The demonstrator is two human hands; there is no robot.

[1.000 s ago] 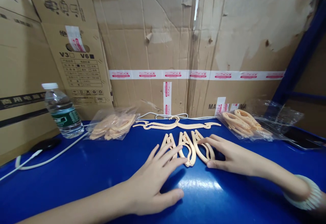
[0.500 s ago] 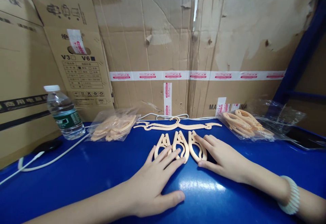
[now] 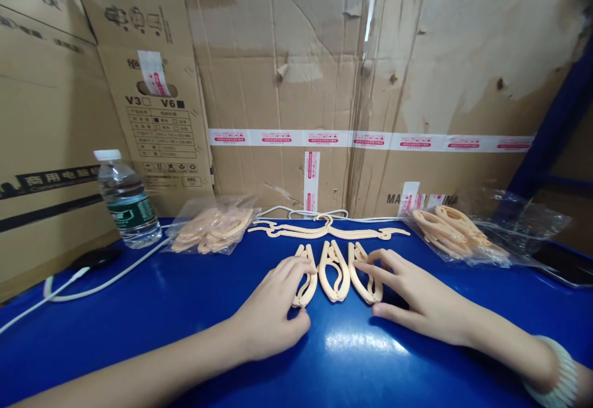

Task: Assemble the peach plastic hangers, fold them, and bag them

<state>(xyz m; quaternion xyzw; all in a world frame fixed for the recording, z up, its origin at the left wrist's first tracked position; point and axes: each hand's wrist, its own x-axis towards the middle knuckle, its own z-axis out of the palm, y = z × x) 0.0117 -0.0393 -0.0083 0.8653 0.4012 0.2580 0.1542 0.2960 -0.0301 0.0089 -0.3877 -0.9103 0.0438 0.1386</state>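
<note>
Three cream folding hangers lie folded in a row on the blue table (image 3: 222,346). My left hand (image 3: 273,309) is curled round the left folded hanger (image 3: 307,300), fingers over its upper part and thumb at its lower end. The middle folded hanger (image 3: 343,275) lies untouched between my hands. On the right folded hanger (image 3: 356,272), my right hand (image 3: 407,290) has its index finger at the left side and its thumb by the lower tip. Behind the row lie unfolded cream hangers (image 3: 356,232), hooks pointing away from me.
Clear plastic bags of folded hangers lie at left (image 3: 210,229) and right (image 3: 456,232). A water bottle (image 3: 127,201), a black device with a white cable (image 3: 95,258) and a dark phone (image 3: 567,266) are farther out. Cardboard (image 3: 278,86) walls the back.
My left hand has gone from lying spread over the left and middle folded hangers to curling round the left one. My right hand stays at the right hanger. The view has shifted slightly.
</note>
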